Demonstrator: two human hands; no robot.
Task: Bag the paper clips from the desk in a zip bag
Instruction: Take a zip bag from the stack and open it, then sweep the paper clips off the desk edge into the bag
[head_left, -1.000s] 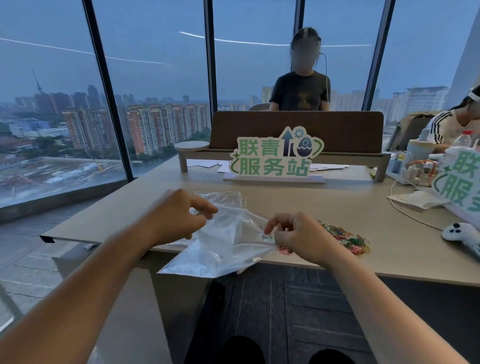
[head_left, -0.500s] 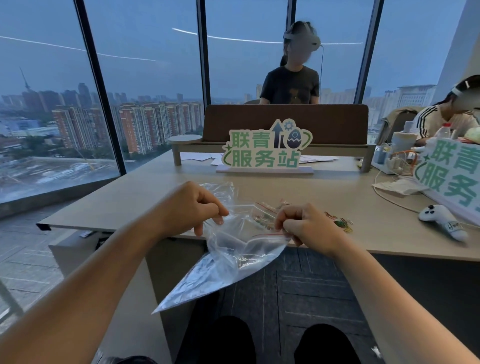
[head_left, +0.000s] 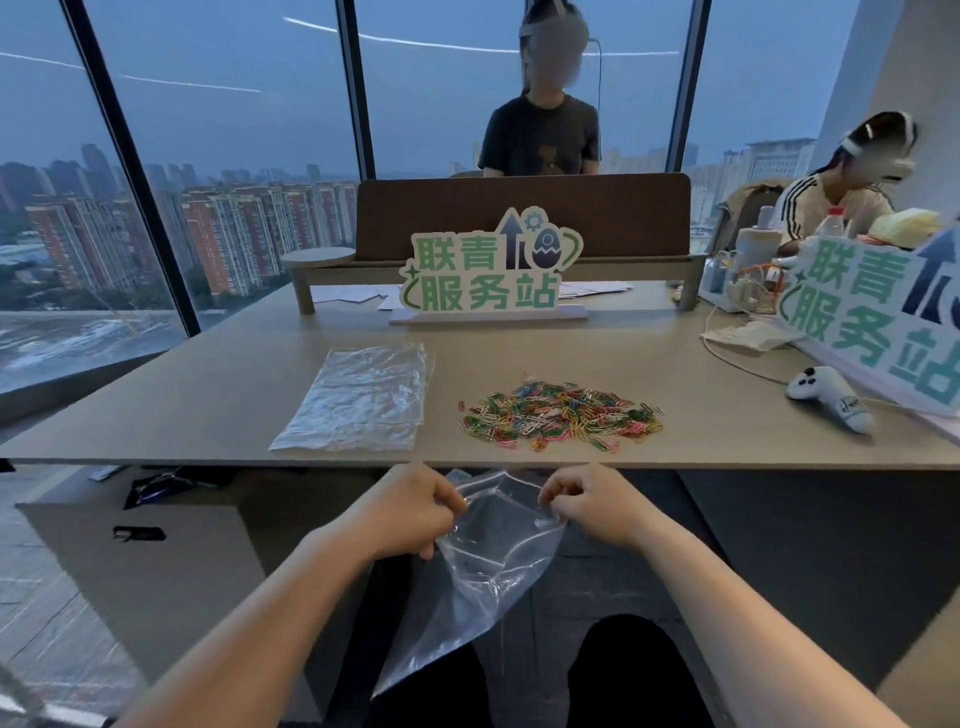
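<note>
A clear zip bag (head_left: 483, 566) hangs below the desk's front edge, over my lap. My left hand (head_left: 410, 512) pinches the left side of its mouth and my right hand (head_left: 592, 506) pinches the right side. The mouth is pulled slightly apart. A flat heap of coloured paper clips (head_left: 561, 413) lies on the desk (head_left: 208, 395), just beyond my right hand. A stack of more clear zip bags (head_left: 363, 397) lies flat on the desk to the left of the clips.
A green-lettered sign (head_left: 488, 270) stands at the desk's middle back before a brown divider (head_left: 519, 213). At right are a second sign (head_left: 883, 312), a white controller (head_left: 826, 397), cables and bottles. One person stands behind the divider; another sits at far right.
Both hands and the bag have come down from above the desk edge to below it. The view has dropped and moved back, so the clips and the spare bags now show fully.
</note>
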